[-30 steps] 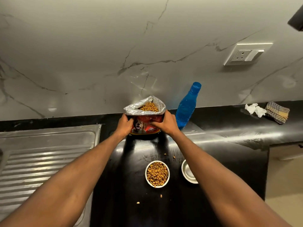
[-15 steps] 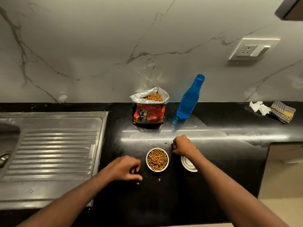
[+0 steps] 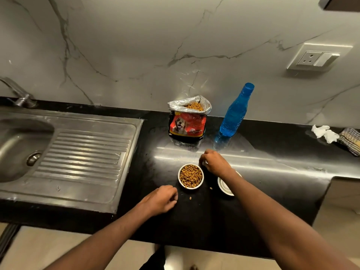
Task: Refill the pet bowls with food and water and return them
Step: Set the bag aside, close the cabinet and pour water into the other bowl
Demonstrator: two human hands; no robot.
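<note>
A white bowl full of brown kibble stands on the black counter. To its right is a second white bowl, partly hidden under my right forearm. My right hand is just behind the full bowl's right rim, fingertips bunched down on the counter where loose kibble lay. My left hand rests front-left of the bowl with fingers curled under; what they hold is hidden. The open red dog-food bag and the blue water bottle stand upright at the wall.
Two loose kibble pieces lie in front of the bowls. A steel sink with drainboard and a tap fill the left. Crumpled tissue and a checked cloth lie far right. The counter's front edge is close.
Both hands let go of the food bag, which now stands alone at the wall, and dropped to the counter beside the full bowl. My view pulled back and down.
</note>
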